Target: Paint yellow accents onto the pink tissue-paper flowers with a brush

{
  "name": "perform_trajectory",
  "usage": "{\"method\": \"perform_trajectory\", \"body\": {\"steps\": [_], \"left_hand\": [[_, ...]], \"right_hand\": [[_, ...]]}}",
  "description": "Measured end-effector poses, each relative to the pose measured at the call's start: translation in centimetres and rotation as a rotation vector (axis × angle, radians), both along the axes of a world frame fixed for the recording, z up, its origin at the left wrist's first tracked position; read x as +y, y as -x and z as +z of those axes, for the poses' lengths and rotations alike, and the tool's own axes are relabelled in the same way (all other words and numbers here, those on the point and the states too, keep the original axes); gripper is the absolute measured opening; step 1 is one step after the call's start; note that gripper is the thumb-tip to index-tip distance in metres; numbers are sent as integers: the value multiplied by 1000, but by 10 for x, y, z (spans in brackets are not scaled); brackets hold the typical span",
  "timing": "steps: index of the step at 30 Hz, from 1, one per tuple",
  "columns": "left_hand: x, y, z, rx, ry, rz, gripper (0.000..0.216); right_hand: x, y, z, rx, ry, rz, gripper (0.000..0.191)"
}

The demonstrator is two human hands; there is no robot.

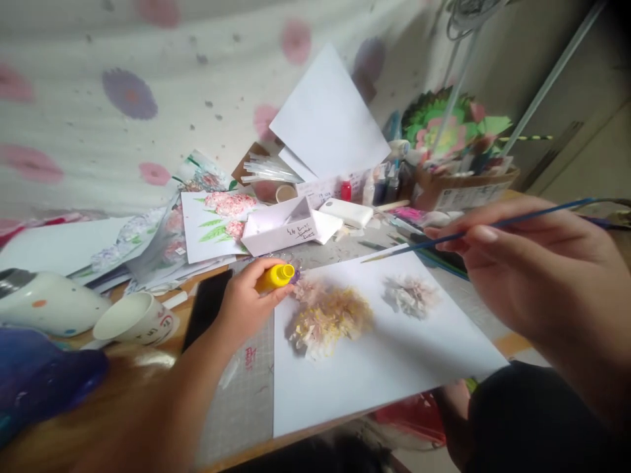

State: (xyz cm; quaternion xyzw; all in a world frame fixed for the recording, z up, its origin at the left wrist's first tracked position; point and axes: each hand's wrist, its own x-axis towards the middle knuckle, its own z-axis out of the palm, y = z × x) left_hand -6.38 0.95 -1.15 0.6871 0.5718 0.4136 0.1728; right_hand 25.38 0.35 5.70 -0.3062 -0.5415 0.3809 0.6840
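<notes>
A small yellow paint bottle point(276, 278) sits in my left hand point(249, 295), its open mouth tilted toward me. My right hand point(532, 269) pinches a blue-handled paintbrush point(517, 217), whose pointed tip hangs over the far edge of a white sheet point(340, 394). Raised, crumpled flower petals point(330, 318) in pale pink and white, with yellow flecks, form a cluster on the sheet's left half. Apart from it, to the right, lies a smaller pale flower point(411, 295). My left hand is beside the cluster's upper left.
A white cup point(138, 318) and a spotted bottle point(54, 302) lie at the left. Behind the sheet stand a white paper box point(280, 230), flower pictures point(214, 226) and a small red bottle point(346, 190). A cardboard box point(468, 187) of supplies is at the back right.
</notes>
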Motion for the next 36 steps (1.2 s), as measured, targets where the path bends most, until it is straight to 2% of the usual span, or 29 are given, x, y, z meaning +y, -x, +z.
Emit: {"method": "perform_trajectory", "body": {"steps": [3, 6, 9, 11, 16, 18, 21, 24, 27, 31, 36], "left_hand": [[-1, -3, 2, -61, 11, 37, 34], [-8, -9, 16, -103, 33, 33, 37], [-28, -14, 32, -122, 58, 23, 38], [-50, -14, 35, -128, 83, 32, 39], [-119, -14, 16, -125, 162, 74, 33], [-142, -17, 7, -106, 175, 82, 31], [-166, -24, -1, -45, 172, 77, 30], [-178, -30, -7, 23, 152, 60, 31], [-182, -33, -17, 90, 122, 34, 35], [-184, -33, -32, 187, 65, 5, 42], [-185, -28, -43, 261, -15, -36, 45]], "right_hand": [[-5, -10, 4, 5, -6, -4, 9], [-15, -22, 3, -30, -51, -57, 8], [-29, -37, -2, -106, -102, -117, 7], [-38, -49, -4, -214, -141, -178, 9], [-57, -79, -20, -667, -278, -268, 20], [-63, -87, -37, -877, -278, -283, 25], [-72, -90, -70, -1138, -272, -309, 24], [-79, -85, -99, -1335, -284, -316, 27], [-81, -77, -117, -1460, -292, -363, 29], [-79, -75, -127, -1516, -315, -422, 24], [-76, -86, -127, -1496, -355, -495, 18]]}}
